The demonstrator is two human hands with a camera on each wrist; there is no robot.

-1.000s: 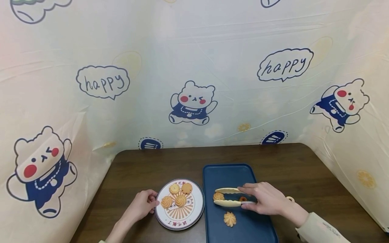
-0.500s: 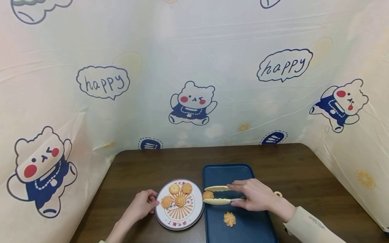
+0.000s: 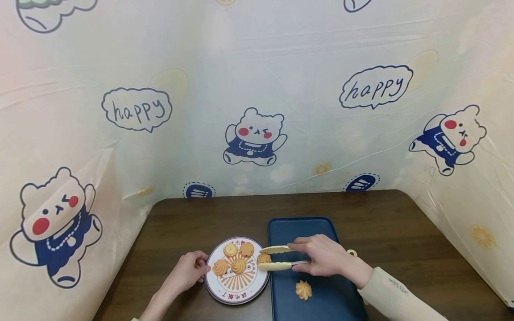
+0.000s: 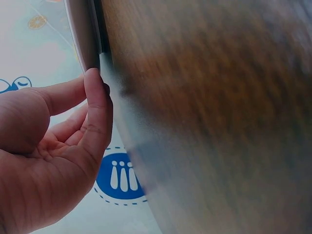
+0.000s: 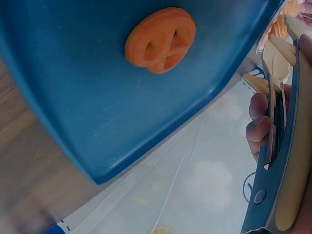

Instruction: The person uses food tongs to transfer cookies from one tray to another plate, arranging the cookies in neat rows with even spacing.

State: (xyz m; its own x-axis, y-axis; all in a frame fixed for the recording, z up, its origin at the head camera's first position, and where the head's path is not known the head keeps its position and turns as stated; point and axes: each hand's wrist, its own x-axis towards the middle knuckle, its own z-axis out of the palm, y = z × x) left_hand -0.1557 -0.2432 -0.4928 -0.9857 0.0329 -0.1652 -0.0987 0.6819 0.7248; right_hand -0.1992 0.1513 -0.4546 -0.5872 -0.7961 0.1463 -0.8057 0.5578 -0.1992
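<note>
My left hand pinches the left rim of a round patterned plate; the left wrist view shows thumb and finger on that rim. On the plate lie two swirled cookies and two flatter round cookies. With my right hand I grip cream-tipped tongs. Between the tong tips is another swirled cookie, over the plate's right edge. A star-shaped cookie lies on the blue tray. The right wrist view shows a pretzel-shaped cookie on the tray too.
Plate and tray sit side by side on a dark wooden table, their edges close together. A cartoon-printed cloth hangs behind and along both sides of the table.
My right hand has moved left with the tongs, carrying the swirled cookie from above the tray to the plate's right edge. The left hand and plate stay where they were.
</note>
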